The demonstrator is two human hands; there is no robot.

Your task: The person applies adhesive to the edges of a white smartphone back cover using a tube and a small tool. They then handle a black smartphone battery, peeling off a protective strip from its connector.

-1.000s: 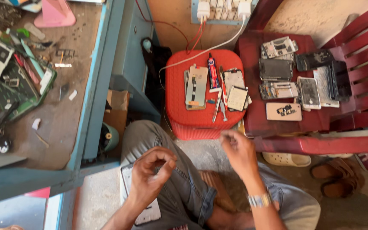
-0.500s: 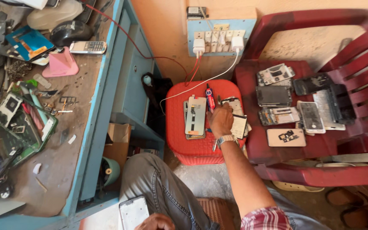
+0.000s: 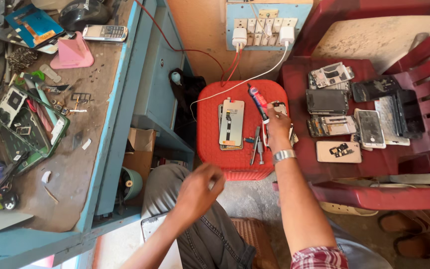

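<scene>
Two hands: both bare, over the person's lap and a red stool.
Right hand: stretched out to the stool's right part, fingers clamped on a tube.
Tube: thin, red and blue, tilted, its tip pointing far-left; lower end inside the right hand, above the stool top.
Left hand: blurred, above the left knee, near the stool's front edge; fingers curled together, and whether they hold anything I cannot tell.
Watch: silver band on the right wrist.
Stool top: a phone screen panel lies flat left of the right hand; tweezers and small tools lie just beside the hand.
Lap: a phone rests on the left thigh, partly hidden by the left forearm.
Right side: a red chair carries several opened phones and back covers, well apart from both hands.
Left side: a blue bench bears circuit boards, a keypad phone and a pink stand.
Far wall: a socket board with two white chargers, cables running down to the stool.
</scene>
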